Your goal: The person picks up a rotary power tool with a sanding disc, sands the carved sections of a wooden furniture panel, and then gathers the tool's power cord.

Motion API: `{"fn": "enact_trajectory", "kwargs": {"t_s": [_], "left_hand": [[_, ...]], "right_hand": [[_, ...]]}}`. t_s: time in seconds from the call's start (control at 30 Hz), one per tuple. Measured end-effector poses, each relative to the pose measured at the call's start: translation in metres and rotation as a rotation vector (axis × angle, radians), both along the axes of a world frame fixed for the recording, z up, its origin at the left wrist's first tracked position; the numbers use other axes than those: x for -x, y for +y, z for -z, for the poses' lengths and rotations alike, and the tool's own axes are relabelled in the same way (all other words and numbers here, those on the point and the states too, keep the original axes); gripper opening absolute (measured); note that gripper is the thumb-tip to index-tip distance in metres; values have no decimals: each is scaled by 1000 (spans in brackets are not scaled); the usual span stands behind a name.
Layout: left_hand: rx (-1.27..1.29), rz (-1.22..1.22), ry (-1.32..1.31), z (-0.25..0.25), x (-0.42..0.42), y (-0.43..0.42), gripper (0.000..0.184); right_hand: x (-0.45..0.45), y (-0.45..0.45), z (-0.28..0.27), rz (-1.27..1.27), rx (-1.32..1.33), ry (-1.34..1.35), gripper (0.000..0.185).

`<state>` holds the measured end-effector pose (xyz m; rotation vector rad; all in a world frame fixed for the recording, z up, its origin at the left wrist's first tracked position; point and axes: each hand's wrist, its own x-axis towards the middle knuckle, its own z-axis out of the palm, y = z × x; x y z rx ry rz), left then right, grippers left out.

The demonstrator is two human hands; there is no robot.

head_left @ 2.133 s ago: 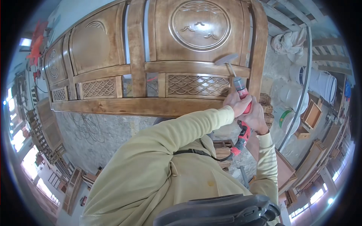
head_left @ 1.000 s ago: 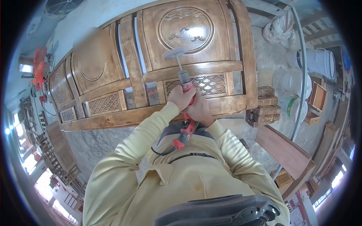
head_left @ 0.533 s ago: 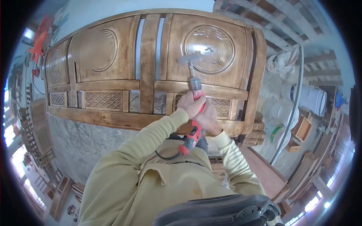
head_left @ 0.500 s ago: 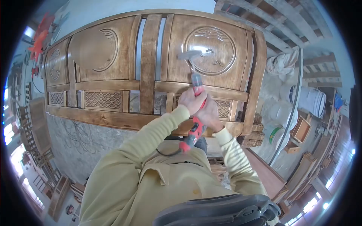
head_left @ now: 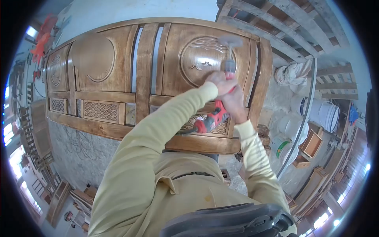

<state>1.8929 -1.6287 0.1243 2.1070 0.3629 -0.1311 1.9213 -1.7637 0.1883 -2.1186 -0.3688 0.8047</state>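
Left hand [head_left: 219,82] and right hand [head_left: 234,102] wrap their fingers around the red-and-black cylindrical power tool [head_left: 216,117], over the brown carved wooden panel [head_left: 201,57]. Guide the tool's blurred grey disc-shaped head [head_left: 230,40] evenly; light pressure seems best.

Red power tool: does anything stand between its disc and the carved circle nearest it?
Nothing visible does. The blurred disc appears over the upper right edge of the carved circle; whether they touch is unclear.

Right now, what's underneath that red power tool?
Beneath the red power tool lies a scale-patterned wooden panel. The area directly under the tool and left sleeve is covered from view.
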Motion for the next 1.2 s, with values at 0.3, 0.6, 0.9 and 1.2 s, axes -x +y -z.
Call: {"fn": "enact_trajectory", "kwargs": {"t_s": [0.3, 0.6, 0.9, 1.2], "left_hand": [[151, -311, 289, -38, 42, 37, 66], [231, -413, 283, -26, 61, 46, 74], [39, -219, 194, -28, 90, 46, 65], [149, -108, 326, -58, 78, 35, 64]], "right_hand": [[14, 35, 30, -112, -112, 83, 83], [26, 40, 21, -140, -61, 159, 76], [53, 45, -8, -92, 43, 185, 83], [95, 26, 29, 231, -48, 130, 87]]}}
